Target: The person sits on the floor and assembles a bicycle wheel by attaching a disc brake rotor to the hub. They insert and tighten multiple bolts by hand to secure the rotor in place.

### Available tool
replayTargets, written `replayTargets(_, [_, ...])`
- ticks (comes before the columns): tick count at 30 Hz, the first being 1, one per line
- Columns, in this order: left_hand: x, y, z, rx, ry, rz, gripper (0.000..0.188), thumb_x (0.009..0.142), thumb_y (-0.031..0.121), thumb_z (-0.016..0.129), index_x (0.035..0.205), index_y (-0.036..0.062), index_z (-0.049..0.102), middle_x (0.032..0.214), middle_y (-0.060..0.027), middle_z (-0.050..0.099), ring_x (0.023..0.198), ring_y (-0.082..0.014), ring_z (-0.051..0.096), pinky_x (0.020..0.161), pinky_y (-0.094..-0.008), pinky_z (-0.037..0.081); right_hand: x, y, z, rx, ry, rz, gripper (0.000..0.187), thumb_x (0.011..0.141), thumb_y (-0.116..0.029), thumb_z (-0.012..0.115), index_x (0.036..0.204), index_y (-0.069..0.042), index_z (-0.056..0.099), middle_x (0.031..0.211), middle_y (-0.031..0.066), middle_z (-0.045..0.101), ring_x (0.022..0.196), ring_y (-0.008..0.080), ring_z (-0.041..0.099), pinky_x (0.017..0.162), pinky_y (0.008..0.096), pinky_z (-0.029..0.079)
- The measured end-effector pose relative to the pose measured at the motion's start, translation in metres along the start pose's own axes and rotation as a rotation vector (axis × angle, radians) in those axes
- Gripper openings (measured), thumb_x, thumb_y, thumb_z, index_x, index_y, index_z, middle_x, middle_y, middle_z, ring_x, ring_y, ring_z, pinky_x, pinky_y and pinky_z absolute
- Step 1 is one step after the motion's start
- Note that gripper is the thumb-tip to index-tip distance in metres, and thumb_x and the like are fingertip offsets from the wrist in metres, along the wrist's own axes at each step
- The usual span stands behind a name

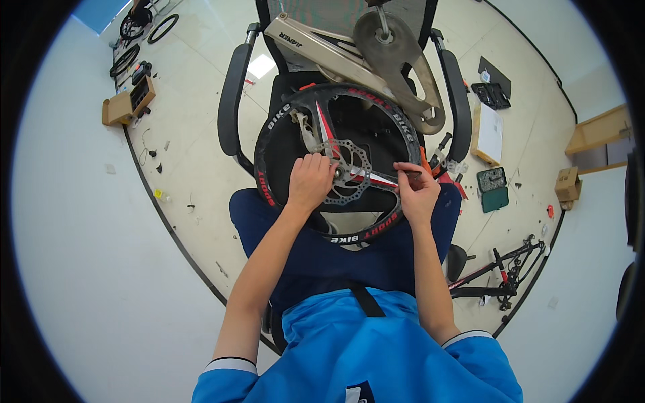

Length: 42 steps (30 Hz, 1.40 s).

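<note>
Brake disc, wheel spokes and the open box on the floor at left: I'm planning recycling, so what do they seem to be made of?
Brake disc: metal, probably steel; thin, silvery-grey and perforated.
Wheel spokes: painted metal or moulded plastic, I can't tell which; they are broad, with red and white colouring.
Open box: probably cardboard; matte brown with thin, flat sides.

lettering (345,240) on wheel (366,177) and pale frame (329,55)

White walls (87,221) rise on the left and right, edged at the foot by dark skirting (176,235). The floor (195,195) is pale, glossy tile with thin joints, catching a bright patch of light (261,66). A black chair (232,101) with a mesh back stands on it. A blue panel (106,13) shows in the upper left corner.
</note>
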<state>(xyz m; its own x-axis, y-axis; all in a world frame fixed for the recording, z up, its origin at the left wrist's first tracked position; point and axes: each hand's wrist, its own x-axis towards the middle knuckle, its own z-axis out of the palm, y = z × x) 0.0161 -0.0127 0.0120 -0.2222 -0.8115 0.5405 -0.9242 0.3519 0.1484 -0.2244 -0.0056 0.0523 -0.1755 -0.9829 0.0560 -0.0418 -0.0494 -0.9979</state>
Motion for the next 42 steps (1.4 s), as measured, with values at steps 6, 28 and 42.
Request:
replayTargets(6, [0.010, -0.009, -0.001, 0.015, 0.020, 0.120, 0.030, 0.091, 0.023, 0.074, 0.071, 0.0102, 0.055, 0.067, -0.0052, 0.053, 0.067, -0.0238, 0.054, 0.065, -0.0372, 0.039, -0.018, 0.033, -0.026, -0.060, -0.023, 0.044, 0.015, 0.090, 0.003, 0.068, 0.103, 0.003, 0.075, 0.089, 0.0030, 0.076, 0.069, 0.0023, 0.060, 0.064, 0.0192, 0.046])
replayTargets(28, [-0.001, 0.010, -0.019, -0.312, -0.039, -0.231, 0.013, 0.087, 0.011, 0.075, 0.099, 0.0068, 0.072, 0.085, -0.0065, 0.068, 0.071, -0.0246, 0.068, 0.064, -0.0342, 0.053, -0.066, 0.095, 0.048, -0.260, 0.450, 0.318, 0.033, 0.082, -0.023, 0.084, 0.100, 0.001, 0.070, 0.061, 0.0045, 0.064, 0.055, 0.0145, 0.062, 0.059, 0.0309, 0.050])
replayTargets(42, [-0.003, 0.007, -0.018, -0.397, -0.052, -0.366, 0.018, 0.086, 0.014, 0.080, 0.102, 0.0062, 0.075, 0.083, -0.0057, 0.067, 0.067, -0.0209, 0.065, 0.060, -0.0324, 0.051, -0.051, 0.093, 0.086, -0.300, 0.735, 0.494, 0.027, 0.084, -0.023, 0.081, 0.101, -0.006, 0.067, 0.069, 0.0089, 0.073, 0.069, 0.0266, 0.072, 0.070, 0.0383, 0.053])
